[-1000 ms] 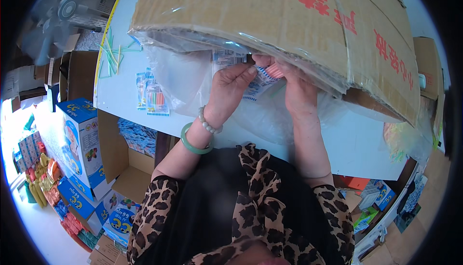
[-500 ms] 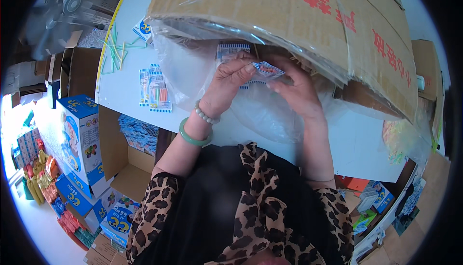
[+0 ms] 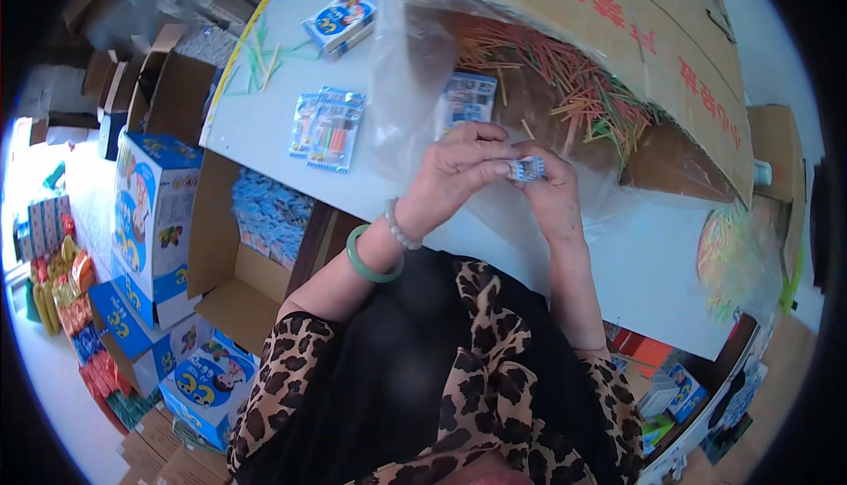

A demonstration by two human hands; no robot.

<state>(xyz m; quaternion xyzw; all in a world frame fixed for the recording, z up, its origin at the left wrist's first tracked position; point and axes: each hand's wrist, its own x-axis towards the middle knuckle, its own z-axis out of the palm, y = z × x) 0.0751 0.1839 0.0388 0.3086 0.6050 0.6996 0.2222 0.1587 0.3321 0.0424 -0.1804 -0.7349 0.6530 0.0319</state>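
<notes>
A small blue-and-white plastic packet (image 3: 527,169) is pinched between my two hands in front of the box mouth. My left hand (image 3: 463,172) has thumb and fingers closed on its left side, and my right hand (image 3: 551,189) grips its right side. Fingers cover much of the packet. Just beyond my left hand, a flat blue-and-white packet (image 3: 469,99) lies at the opening of a tipped cardboard box (image 3: 609,8). Inside that box are many thin red, green and yellow sticks (image 3: 582,79). Clear plastic lining (image 3: 397,88) spills from it onto the table.
Overlapping packets (image 3: 335,132) lie on the white table (image 3: 265,123) at left, with a packet stack (image 3: 340,22) farther back and loose sticks (image 3: 256,66) beside it. An open carton of packets (image 3: 273,211) stands below the left edge. Bagged sticks (image 3: 728,260) are at right.
My view has shifted, so more of the box's inside and sticks shows. My hands have come nearer to me with the packet, which now looks more bunched up between the fingers.
</notes>
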